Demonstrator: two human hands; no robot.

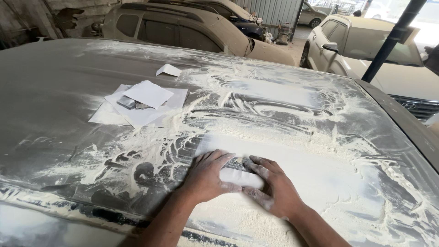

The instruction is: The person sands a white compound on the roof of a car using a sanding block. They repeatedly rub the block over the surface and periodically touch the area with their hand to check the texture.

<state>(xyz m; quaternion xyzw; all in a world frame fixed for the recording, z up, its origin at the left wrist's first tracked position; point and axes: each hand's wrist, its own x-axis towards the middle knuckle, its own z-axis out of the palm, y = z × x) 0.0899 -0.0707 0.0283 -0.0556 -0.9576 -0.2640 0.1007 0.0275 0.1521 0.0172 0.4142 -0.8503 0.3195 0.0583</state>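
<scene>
Work: sanding a dusty car hood [68,91] by hand.
Left hand [206,176]: flat on the hood, fingers spread, pressing down on the left end of a sanding block [240,176]. The grip is a press from above with fingers over the block's edge, not a full clench.
Right hand [274,192]: lies over the right end of the same block, fingers curled along its front edge; grasping it together with the left hand.
Block: pale, oblong, lying flat on the hood near the front edge, between the two hands and mostly covered by them. A dark piece, probably abrasive paper, shows just above it between the fingers.
Dust [320,174]: thick pale powder lies around the hands and across the middle and right of the hood, with curved stroke marks in it.
Done, as I judge it: the centre and right of the hood look worked over, given the heavy powder and stroke marks.
Left, as I judge it: the far left part is grey with only a thin film and few strokes, so it seems little worked.
Paper sheets [146,103]: white sheets lie on the hood's left part, well apart from the hands, with a small dark piece among them.
Background: other dusty cars [183,32] stand beyond the hood.
</scene>
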